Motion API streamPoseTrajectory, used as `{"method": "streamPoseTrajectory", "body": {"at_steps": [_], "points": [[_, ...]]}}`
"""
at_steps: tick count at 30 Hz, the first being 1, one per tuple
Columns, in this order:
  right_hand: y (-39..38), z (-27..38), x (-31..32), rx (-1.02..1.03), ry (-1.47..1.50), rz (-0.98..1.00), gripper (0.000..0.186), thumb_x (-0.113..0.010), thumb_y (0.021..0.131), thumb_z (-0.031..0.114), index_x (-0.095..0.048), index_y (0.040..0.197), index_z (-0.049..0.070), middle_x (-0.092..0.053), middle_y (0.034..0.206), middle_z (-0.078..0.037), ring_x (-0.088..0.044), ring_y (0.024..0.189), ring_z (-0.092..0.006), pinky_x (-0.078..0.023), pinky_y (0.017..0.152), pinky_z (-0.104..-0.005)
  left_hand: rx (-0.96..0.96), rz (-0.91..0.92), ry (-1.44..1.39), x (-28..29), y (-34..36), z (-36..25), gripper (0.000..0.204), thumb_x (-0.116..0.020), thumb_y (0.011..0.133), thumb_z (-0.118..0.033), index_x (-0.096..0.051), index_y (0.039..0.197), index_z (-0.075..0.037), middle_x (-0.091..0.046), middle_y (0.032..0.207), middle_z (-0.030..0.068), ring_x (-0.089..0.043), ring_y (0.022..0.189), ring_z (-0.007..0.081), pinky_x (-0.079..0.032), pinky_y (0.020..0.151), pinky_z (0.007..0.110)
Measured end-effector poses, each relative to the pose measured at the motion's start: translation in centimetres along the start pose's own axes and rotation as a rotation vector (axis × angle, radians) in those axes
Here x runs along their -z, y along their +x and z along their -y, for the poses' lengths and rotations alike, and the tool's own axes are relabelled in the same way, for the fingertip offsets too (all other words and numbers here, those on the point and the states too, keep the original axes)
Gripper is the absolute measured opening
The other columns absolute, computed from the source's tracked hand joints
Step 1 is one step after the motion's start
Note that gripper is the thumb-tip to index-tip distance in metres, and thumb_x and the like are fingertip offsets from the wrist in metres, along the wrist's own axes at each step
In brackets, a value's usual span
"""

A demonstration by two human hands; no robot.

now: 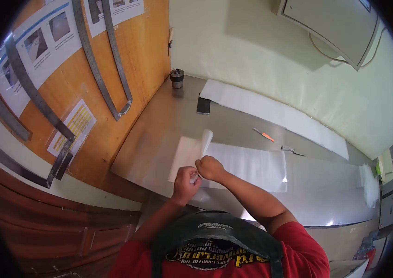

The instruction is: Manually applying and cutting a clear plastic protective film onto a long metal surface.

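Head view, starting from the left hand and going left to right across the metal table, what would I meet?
Left hand, right hand, orange-handled knife, small tool with a silvery handle, translucent whitish sheeting.

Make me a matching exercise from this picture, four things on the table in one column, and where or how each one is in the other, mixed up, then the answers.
Things:
1. Cup
2. Phone
3. Orange-handled tool
4. Translucent sheet

Places and states:
A. Between the long white strip and the item with both hands at it
B. Left hand and right hand at its left end
C. Upright near the wooden board
D. Black, lying flat

Pairs: 1-C, 2-D, 3-A, 4-B
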State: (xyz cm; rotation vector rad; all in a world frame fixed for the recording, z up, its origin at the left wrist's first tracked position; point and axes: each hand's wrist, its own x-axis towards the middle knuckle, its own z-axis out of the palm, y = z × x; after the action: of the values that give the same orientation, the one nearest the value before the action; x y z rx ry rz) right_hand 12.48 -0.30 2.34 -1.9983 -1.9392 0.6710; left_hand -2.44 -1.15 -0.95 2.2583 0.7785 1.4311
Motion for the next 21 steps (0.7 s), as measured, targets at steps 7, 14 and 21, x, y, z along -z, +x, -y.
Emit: {"method": "streamPoseTrajectory", "body": {"at_steps": [7,14,21], "points": [[2.3,11.4,9.7,0.473,-0.101,-0.134,0.033,-0.044,0.086,0.024,-0.062,0.074,0.0,-0.063,0.083,-0.025,-0.061,0.081,-0.0427,-0.048,0.075,-0.0515,0.662,-0.369,-0.146,-0.6,-1.6,3.4,0.018,-0.069,0.076,-0.003,-0.063,0.092,0.002,-0.063,0.089,0.0123,-0.061,0.081,0.0221,-0.048,0.073,0.034],[2.6,25.0,18.0,0.825,0.145,-0.197,0.031,-0.043,0.087,0.019,-0.061,0.075,-0.003,-0.061,0.078,-0.029,-0.059,0.077,-0.0453,-0.047,0.071,-0.0503,0.65,-0.59,-0.464,-4.3,0.1,2.2,0.02,-0.071,0.082,-0.013,-0.066,0.082,0.006,-0.068,0.076,0.0092,-0.064,0.074,0.0147,-0.05,0.068,0.033],[-5.9,25.6,35.3,0.878,0.857,-0.326,0.023,-0.048,0.095,0.019,-0.056,0.076,0.01,-0.05,0.067,-0.001,-0.04,0.052,-0.0098,-0.035,0.049,-0.0247,0.714,-0.587,-0.198,-3.9,0.0,7.9,0.022,-0.069,0.08,-0.01,-0.064,0.093,0.008,-0.069,0.085,0.0145,-0.065,0.076,0.0233,-0.05,0.07,0.036]]}}
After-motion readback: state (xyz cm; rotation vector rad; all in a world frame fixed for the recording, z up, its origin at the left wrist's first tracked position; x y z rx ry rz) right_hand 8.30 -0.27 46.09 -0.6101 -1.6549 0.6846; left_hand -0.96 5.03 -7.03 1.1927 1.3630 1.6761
